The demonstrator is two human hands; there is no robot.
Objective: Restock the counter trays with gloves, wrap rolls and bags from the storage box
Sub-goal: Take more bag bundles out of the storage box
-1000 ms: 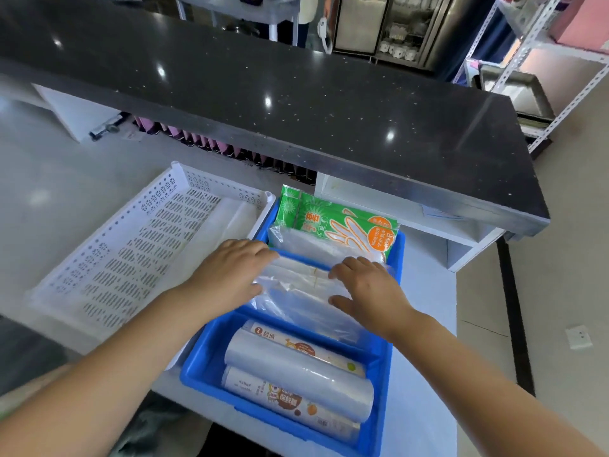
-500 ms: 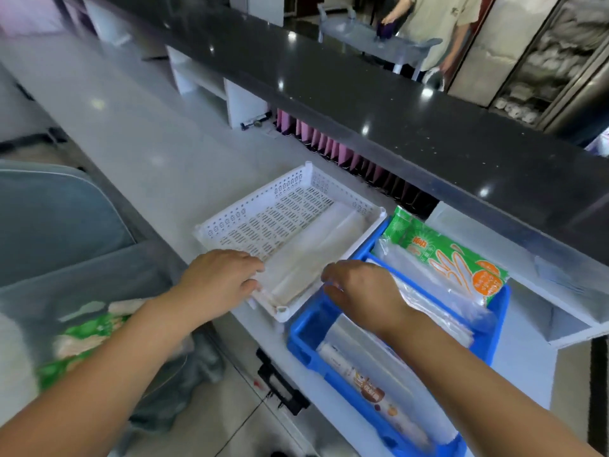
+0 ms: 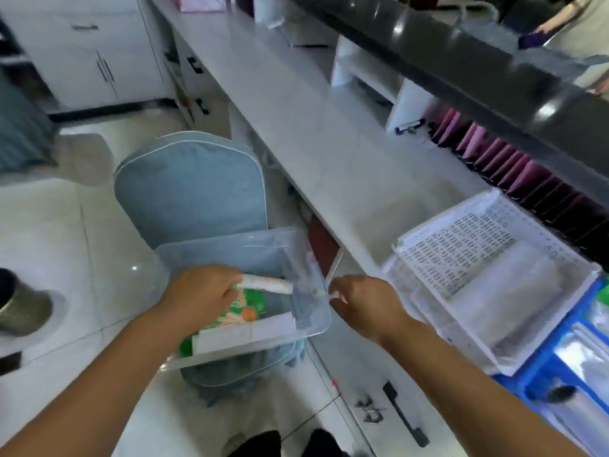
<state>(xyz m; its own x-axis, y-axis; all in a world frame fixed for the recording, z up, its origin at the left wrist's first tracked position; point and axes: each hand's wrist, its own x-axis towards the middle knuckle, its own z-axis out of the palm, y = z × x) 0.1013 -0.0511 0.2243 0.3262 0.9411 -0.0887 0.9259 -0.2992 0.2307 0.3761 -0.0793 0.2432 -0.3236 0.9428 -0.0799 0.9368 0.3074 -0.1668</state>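
Observation:
A clear plastic storage box [image 3: 309,301] sits on a blue cushioned chair below the counter. Inside it lie a green glove pack [image 3: 248,306] and a white flat box [image 3: 244,331]. My left hand [image 3: 201,295] is inside the storage box and grips a white wrap roll [image 3: 272,284]. My right hand [image 3: 365,305] hovers just right of the box's corner with fingers loosely curled, holding nothing. On the counter stand a white perforated tray [image 3: 461,239] with clear rolls in it and a blue tray [image 3: 540,367] with bags and rolls.
The blue chair [image 3: 191,183] stands close to the white counter [image 3: 316,127]. Pink and dark folders [image 3: 514,159] line the shelf under the black upper counter [image 3: 461,51]. A drawer handle [image 3: 405,413] shows below the counter edge. Another person stands at the top right.
My view swung left and down from the trays to the storage box. My left hand went into the box and took hold of a wrap roll; my right hand left the blue tray.

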